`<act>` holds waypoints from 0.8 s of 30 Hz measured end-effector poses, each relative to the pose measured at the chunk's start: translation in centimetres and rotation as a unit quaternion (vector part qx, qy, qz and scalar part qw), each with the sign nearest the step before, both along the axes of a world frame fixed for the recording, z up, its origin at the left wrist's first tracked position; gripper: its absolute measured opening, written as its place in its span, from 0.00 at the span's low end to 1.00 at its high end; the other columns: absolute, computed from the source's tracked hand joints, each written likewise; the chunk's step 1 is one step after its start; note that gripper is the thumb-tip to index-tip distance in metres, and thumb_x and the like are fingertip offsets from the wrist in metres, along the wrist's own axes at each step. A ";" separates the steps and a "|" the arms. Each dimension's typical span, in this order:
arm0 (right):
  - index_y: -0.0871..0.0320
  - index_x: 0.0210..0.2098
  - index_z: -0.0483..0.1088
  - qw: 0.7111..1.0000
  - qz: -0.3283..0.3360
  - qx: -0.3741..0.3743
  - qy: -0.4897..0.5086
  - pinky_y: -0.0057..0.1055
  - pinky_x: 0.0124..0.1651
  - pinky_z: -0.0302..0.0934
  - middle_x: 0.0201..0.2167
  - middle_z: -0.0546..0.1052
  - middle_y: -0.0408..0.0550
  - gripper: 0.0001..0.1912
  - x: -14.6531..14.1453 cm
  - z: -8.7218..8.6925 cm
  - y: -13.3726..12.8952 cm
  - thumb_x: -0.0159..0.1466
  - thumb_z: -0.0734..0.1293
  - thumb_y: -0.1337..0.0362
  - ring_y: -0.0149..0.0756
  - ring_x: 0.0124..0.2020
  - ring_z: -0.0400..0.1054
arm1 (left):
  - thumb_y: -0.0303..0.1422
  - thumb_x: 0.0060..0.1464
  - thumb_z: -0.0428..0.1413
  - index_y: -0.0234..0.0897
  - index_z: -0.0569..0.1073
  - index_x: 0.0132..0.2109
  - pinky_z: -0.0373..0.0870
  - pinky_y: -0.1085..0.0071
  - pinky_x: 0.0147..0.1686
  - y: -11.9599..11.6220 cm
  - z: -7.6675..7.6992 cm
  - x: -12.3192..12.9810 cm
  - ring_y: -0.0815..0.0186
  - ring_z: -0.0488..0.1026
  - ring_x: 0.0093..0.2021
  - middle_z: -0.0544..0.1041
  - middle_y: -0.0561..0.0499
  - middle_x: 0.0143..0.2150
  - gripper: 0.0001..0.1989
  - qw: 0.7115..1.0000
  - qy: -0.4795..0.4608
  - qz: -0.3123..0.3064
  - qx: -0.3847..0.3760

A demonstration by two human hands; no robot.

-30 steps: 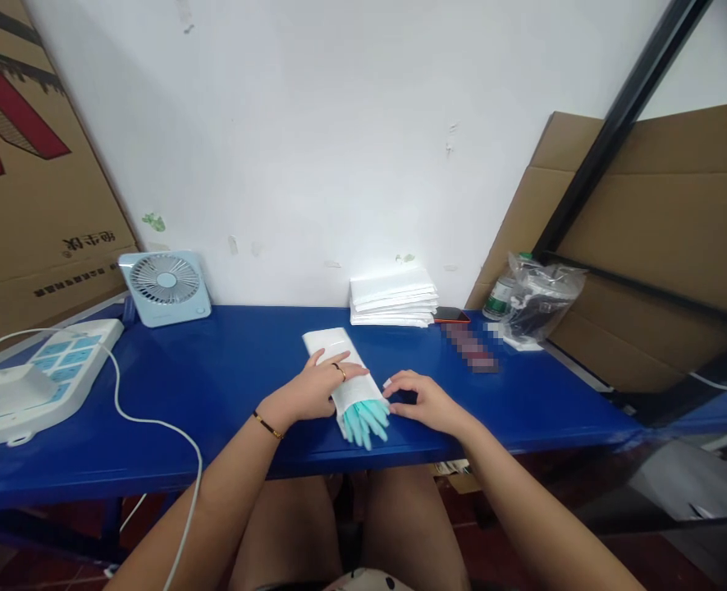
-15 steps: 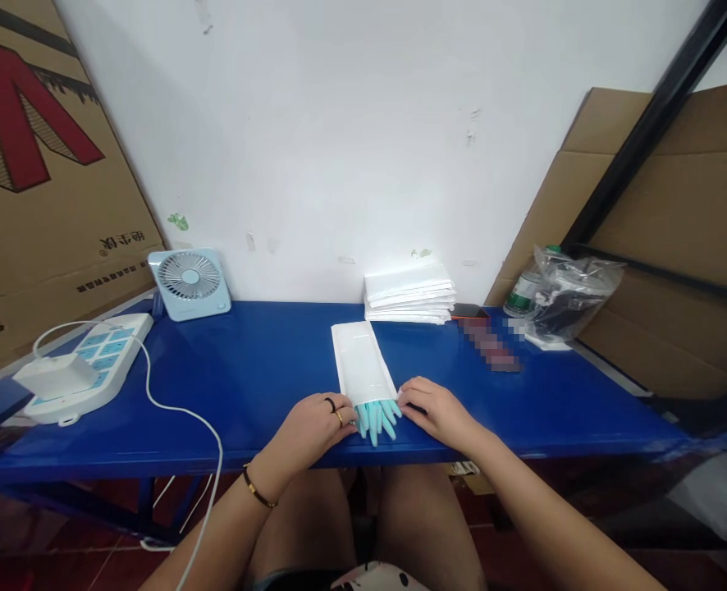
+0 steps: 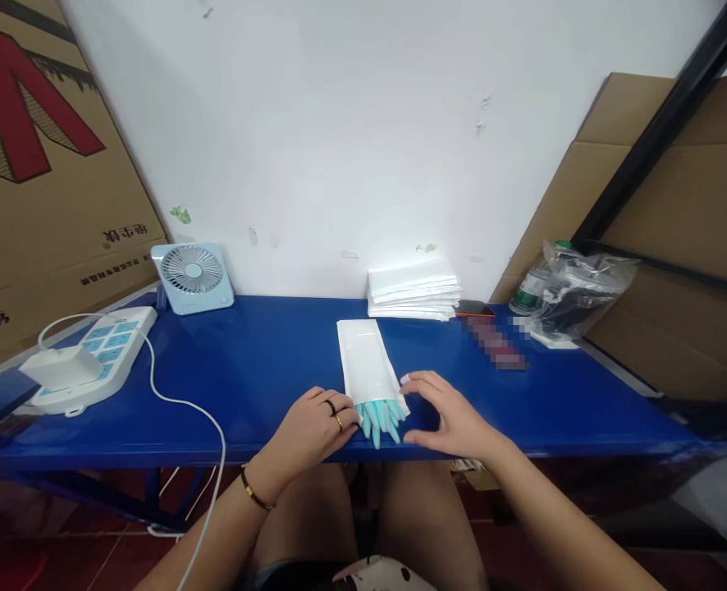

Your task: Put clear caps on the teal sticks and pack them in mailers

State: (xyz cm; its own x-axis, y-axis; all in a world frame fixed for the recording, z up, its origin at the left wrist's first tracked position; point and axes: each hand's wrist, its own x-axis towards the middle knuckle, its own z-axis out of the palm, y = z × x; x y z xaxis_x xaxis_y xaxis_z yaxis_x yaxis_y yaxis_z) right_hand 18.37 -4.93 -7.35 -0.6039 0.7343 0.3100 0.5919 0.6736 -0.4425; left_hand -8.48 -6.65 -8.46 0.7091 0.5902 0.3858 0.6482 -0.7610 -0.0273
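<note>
- White pouch [image 3: 368,361] lies on blue table [image 3: 271,353], teal gloves [image 3: 379,417] protruding;
- left hand [image 3: 322,423] is at its near-left corner; whether pinching, I cannot tell;
- right hand [image 3: 450,417], spread, is beside it.

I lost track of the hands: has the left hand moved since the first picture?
Yes. Against the blue table, the left hand has moved toward the near edge, off the middle of the white packet.
</note>
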 end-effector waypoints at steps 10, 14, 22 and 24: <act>0.52 0.45 0.69 0.999 0.030 -0.026 0.018 0.38 0.48 0.60 0.46 0.69 0.51 0.24 -4.5 -0.4 1.5 0.52 0.71 0.51 0.45 0.48 0.62 | 0.31 0.60 0.46 0.39 0.72 0.37 0.66 0.68 0.40 -1.1 -1.3 0.0 0.65 0.70 0.41 0.75 0.50 0.37 0.09 0.995 -0.077 0.030 -0.064; 0.51 0.46 0.69 0.996 0.058 -0.054 0.030 0.40 0.51 0.59 0.48 0.67 0.51 0.28 -4.1 -0.2 1.7 0.47 0.74 0.51 0.46 0.50 0.60 | 0.33 0.59 0.48 0.39 0.72 0.37 0.64 0.67 0.39 -1.5 -1.1 -0.1 0.64 0.70 0.43 0.75 0.50 0.38 0.08 0.995 -0.069 0.046 -0.063; 0.52 0.40 0.73 0.992 0.026 -0.069 0.101 0.30 0.30 0.62 0.39 0.71 0.48 0.16 -3.4 -1.5 2.3 0.55 0.70 0.53 0.33 0.29 0.65 | 0.36 0.59 0.50 0.43 0.75 0.42 0.65 0.69 0.43 -0.2 -0.7 -0.4 0.66 0.69 0.42 0.75 0.51 0.38 0.09 0.990 -0.077 0.028 -0.113; 0.53 0.42 0.72 0.994 0.020 -0.049 0.099 0.30 0.30 0.62 0.39 0.71 0.49 0.17 -3.4 -1.4 2.0 0.55 0.70 0.54 0.33 0.28 0.64 | 0.36 0.59 0.50 0.41 0.75 0.39 0.66 0.70 0.42 0.4 -0.3 -0.2 0.66 0.70 0.41 0.75 0.51 0.37 0.09 0.993 -0.044 0.024 -0.108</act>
